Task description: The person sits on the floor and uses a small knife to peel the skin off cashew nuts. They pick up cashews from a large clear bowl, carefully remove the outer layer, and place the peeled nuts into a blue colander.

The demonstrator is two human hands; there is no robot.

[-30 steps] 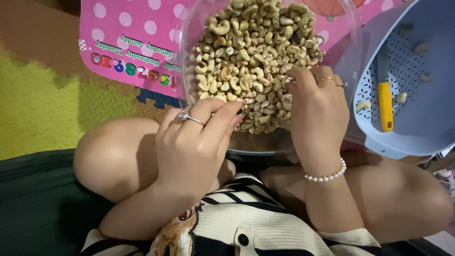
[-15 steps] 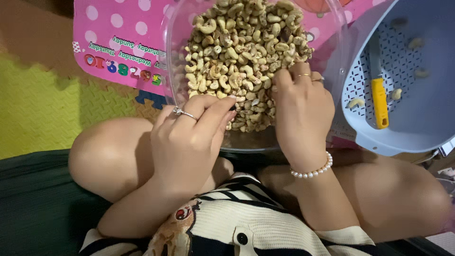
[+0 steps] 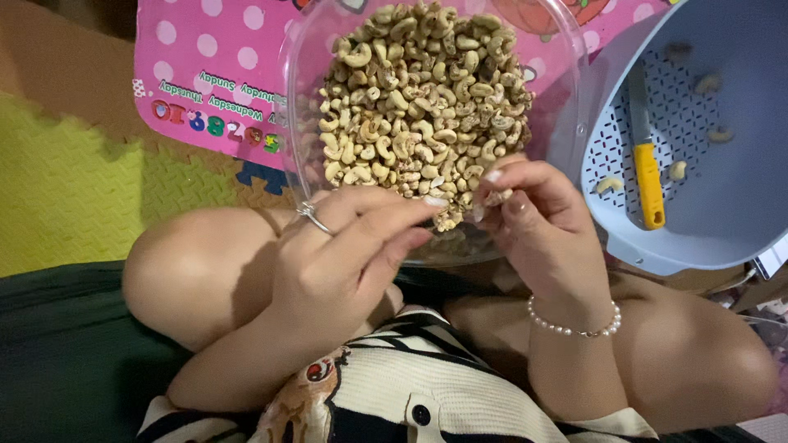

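Evidently mid-peel, the right hand point(image 3: 542, 221) pinches one cashew point(image 3: 497, 197) at the clear bowl's point(image 3: 574, 90) near rim while the left hand's point(image 3: 345, 254) fingertips close in, holding nothing visible.

Bowl point(image 3: 305, 98) top cut by frame edge, basket point(image 3: 739, 221) cut off right, knife point(image 3: 645, 156) blade faint, nut in right hand point(image 3: 538, 221) mostly hidden

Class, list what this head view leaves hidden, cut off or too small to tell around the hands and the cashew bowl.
- Head view: the right hand has fingers curled over a cashew, hiding most of it.
- The clear bowl has its far rim cut by the top edge.
- The knife has a pale blade that blurs into the blue basket.
- The left hand hides what its fingertips pinch.
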